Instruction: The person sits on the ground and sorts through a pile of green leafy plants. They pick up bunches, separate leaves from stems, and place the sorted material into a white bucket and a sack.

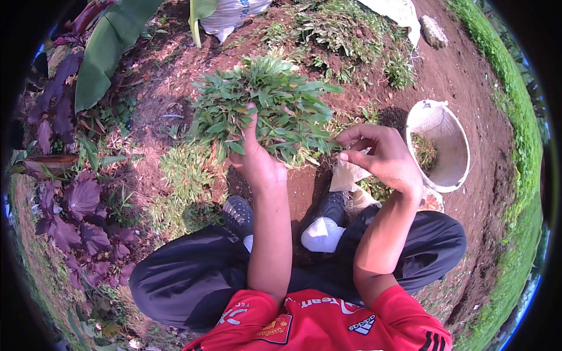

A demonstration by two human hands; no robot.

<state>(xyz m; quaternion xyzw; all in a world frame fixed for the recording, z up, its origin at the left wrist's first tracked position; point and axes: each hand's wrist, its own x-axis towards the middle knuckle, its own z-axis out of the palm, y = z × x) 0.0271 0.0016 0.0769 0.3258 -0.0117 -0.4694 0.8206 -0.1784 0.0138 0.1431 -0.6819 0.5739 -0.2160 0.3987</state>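
A thick clump of broad-bladed green grass (266, 108) is held up in front of me. My left hand (257, 161) grips it from the near side, its thumb up over the blades and the other fingers hidden beneath. At the clump's right edge is my right hand (380, 155), its fingers curled and the thumb and forefinger drawn together. Whatever lies between those fingertips is too small to make out. Just below them a whitish piece of sacking (348, 175) lies beside my right shoe (329, 205).
A dirty white bucket (459, 149) with some grass inside stands to the right. Ahead lies a heap of uprooted grass (345, 35) near a white sack (234, 14). Purple-leaved plants (82, 199) and a large banana leaf (111, 52) border the left. Loose grass (187, 175) covers soil by my left shoe (238, 215).
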